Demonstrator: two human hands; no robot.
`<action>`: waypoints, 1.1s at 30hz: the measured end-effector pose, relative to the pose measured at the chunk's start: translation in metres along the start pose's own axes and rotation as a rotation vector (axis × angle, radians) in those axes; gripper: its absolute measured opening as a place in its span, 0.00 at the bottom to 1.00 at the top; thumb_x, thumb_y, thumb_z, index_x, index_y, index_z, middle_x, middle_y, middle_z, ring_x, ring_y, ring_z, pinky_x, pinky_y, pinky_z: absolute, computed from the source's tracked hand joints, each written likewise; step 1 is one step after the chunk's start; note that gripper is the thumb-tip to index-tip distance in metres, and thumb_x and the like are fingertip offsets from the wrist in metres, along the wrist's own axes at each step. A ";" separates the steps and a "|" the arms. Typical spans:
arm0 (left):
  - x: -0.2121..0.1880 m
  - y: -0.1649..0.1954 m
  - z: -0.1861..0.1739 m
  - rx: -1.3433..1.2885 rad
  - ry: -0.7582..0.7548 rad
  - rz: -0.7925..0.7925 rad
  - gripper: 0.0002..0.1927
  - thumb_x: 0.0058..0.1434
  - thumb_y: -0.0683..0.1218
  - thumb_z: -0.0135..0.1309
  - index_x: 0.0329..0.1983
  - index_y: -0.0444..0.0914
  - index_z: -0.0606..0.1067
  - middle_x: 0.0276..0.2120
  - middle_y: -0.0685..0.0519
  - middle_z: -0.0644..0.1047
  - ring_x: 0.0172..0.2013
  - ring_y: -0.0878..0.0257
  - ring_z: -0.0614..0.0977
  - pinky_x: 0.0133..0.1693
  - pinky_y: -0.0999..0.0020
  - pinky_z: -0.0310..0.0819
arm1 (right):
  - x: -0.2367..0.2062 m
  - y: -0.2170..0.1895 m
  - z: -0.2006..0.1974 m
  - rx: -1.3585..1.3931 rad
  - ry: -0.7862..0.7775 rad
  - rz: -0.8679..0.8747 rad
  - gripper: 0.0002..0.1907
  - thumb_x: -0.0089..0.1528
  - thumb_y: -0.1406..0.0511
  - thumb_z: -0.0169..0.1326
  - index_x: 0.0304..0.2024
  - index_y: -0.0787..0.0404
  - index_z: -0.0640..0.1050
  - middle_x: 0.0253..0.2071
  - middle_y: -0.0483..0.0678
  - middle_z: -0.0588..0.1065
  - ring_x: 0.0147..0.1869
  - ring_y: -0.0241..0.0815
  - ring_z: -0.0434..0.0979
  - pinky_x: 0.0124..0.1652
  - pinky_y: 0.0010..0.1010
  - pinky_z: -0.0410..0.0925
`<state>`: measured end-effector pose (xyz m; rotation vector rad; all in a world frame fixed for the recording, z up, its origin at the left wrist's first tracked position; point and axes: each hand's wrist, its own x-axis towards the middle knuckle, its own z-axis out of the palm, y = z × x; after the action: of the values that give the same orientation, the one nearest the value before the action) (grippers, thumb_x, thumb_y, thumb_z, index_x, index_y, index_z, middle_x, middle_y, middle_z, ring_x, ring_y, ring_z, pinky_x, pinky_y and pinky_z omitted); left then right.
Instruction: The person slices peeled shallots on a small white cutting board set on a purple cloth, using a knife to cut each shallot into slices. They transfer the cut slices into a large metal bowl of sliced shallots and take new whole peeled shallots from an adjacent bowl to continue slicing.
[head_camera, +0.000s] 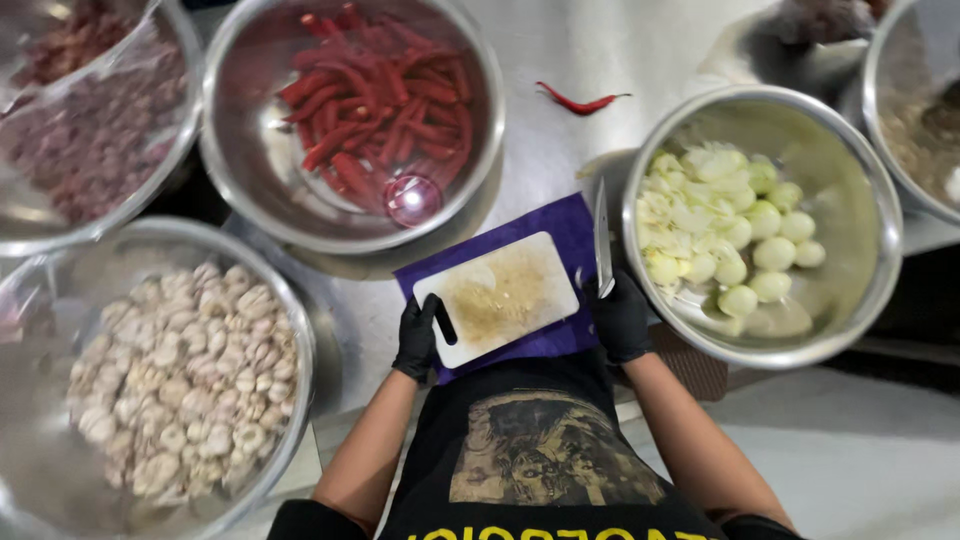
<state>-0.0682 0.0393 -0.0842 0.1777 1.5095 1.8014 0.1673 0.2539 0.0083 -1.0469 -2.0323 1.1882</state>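
Observation:
Both my hands wear black gloves. My left hand (418, 338) grips the near left corner of a small white cutting board (497, 296), thumb on top. The board lies on a purple cloth (565, 232) and is smeared with pale yellowish scraps. My right hand (621, 318) holds a knife (602, 238) by its handle, blade pointing away from me, between the board and a steel bowl (858, 190) of peeled pale onions (728, 232).
A steel bowl of red chillies (378, 98) stands behind the board. A bowl of peeled garlic cloves (185, 378) is at the near left, a bowl of dark reddish pieces (85, 130) at the far left. One loose chilli (580, 100) lies on the steel counter.

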 end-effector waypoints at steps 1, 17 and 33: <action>0.001 -0.002 0.006 0.151 -0.033 -0.031 0.15 0.69 0.48 0.55 0.53 0.35 0.77 0.42 0.53 0.82 0.41 0.64 0.81 0.45 0.67 0.76 | 0.001 0.000 -0.010 0.041 0.008 -0.086 0.21 0.62 0.68 0.59 0.58 0.66 0.75 0.51 0.59 0.80 0.54 0.53 0.81 0.50 0.40 0.72; 0.018 0.004 0.044 1.476 -0.011 0.058 0.30 0.61 0.68 0.45 0.48 0.40 0.76 0.37 0.39 0.82 0.37 0.41 0.84 0.40 0.45 0.77 | 0.050 0.098 -0.197 -0.682 0.547 0.790 0.20 0.56 0.53 0.67 0.39 0.62 0.83 0.37 0.59 0.81 0.39 0.58 0.81 0.41 0.47 0.72; 0.018 0.009 0.029 1.364 -0.029 0.055 0.30 0.60 0.70 0.48 0.48 0.43 0.78 0.38 0.42 0.82 0.39 0.43 0.84 0.41 0.47 0.77 | 0.051 0.093 -0.186 -0.627 0.630 0.661 0.20 0.54 0.65 0.64 0.46 0.62 0.75 0.42 0.58 0.78 0.44 0.57 0.78 0.45 0.44 0.71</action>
<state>-0.0685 0.0732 -0.0742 0.8733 2.4529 0.5019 0.3152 0.4096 0.0135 -2.1849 -1.5861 0.3391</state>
